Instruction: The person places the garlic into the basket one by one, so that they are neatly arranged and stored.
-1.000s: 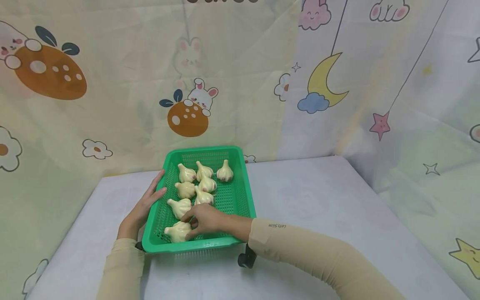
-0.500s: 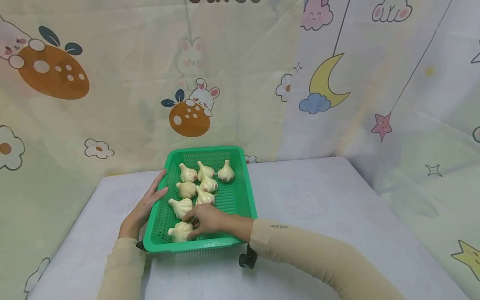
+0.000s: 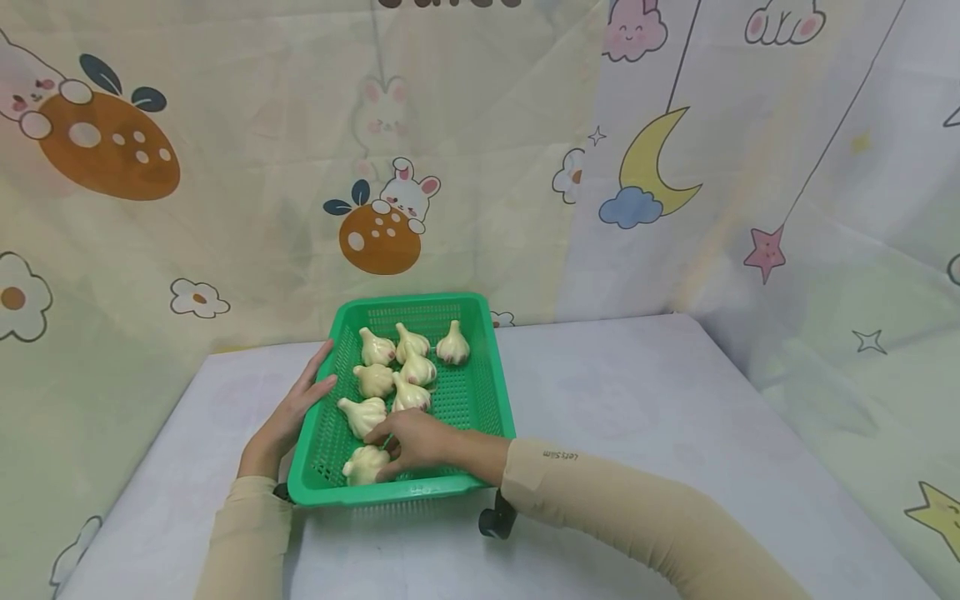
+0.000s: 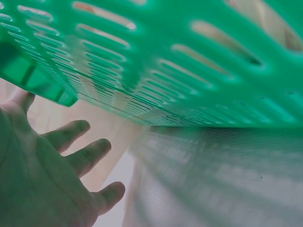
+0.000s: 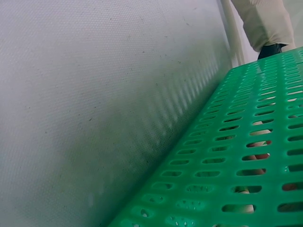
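A green plastic basket with slotted walls holds several pale garlic bulbs in the head view. My right hand reaches over its right front corner; thumb and curled fingers pinch the front-left garlic bulb, whose right side they partly hide. Another garlic bulb lies just beyond the index finger. Along the left rim rests my left hand, fingers extended. The left wrist view shows that left hand with spread fingers beside the slotted wall. Neither the right hand nor its grip shows in the right wrist view.
The basket stands on a white-covered table, close to a patterned cloth backdrop. A black wrist mount hangs under my right wrist, by the basket's front right corner. Several bulbs sit grouped toward the basket's far end.
The front-left garlic bulb has turned and shifted slightly right under my right fingers, its stem end drawing inward. Both hands and the basket have stayed nearly in place; the head view drifted slightly.
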The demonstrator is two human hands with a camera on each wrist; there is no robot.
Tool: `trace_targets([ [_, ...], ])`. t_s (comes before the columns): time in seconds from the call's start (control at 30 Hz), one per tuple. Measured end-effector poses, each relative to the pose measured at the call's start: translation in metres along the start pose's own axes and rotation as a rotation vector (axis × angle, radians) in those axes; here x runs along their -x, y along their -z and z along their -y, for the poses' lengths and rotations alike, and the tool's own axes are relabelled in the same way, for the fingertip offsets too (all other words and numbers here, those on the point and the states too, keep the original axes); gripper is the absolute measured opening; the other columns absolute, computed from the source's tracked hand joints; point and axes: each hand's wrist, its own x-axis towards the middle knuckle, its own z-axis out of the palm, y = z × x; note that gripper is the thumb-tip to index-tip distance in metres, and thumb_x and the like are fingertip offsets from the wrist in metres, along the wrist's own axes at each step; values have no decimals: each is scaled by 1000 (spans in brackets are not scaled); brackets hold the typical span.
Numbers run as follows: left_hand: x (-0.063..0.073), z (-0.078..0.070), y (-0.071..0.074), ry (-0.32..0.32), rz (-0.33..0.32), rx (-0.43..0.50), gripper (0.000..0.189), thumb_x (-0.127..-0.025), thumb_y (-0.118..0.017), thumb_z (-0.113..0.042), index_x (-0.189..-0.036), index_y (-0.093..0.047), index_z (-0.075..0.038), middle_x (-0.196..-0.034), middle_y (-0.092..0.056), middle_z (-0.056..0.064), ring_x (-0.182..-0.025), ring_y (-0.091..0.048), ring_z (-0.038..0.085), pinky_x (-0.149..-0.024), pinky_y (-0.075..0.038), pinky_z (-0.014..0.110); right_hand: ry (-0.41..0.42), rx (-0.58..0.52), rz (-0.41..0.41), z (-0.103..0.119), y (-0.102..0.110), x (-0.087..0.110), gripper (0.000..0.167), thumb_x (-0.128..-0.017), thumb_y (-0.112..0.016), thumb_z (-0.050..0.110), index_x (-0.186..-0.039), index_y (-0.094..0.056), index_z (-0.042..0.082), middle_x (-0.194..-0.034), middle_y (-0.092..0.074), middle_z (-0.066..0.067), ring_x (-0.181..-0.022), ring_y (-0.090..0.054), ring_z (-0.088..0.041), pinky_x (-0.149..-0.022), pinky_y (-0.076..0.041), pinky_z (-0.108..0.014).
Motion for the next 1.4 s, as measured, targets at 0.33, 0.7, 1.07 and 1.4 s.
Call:
trace_targets([
  [0.33,3,2,0,5,-11,-7,61,-104,-33,-31,-153,4,-36,-160,10,8,-144,-8,41,-91,-42,18,11,-5,1,2,2,3,54,-78,-79,27,-126,-62,11,-119,-67,2,-95,-68,-8,-73,-45,-6],
  [0.7,5,1,1,10,-17,-25,61,-104,-34,-31,-153,3,-36,-160,9,5,-145,-7,38,-99,-38,25,43,86,-56,-3,8,9,49,-78,-79,29,-123,-65,13,-117,-67,0,-98,-66,-13,-77,-44,-9],
  [1.07,2,1,1,7,-13,-17,62,-103,-35,-30,-153,2,-36,-160,11,4,-146,-1,37,-108,-21,59,-32,2,-110,-1,22,20,45,-81,-76,29,-121,-66,9,-116,-68,-4,-104,-64,-18,-84,-47,-17],
  [1.4,0,2,3,2,-12,-19,62,-103,-35,-31,-153,2,-35,-160,11,5,-145,-3,38,-108,-23,58,-201,-194,-202,-7,48,26,49,-85,-71,36,-124,-63,8,-128,-62,-6,-110,-63,-22,-85,-51,-26],
])
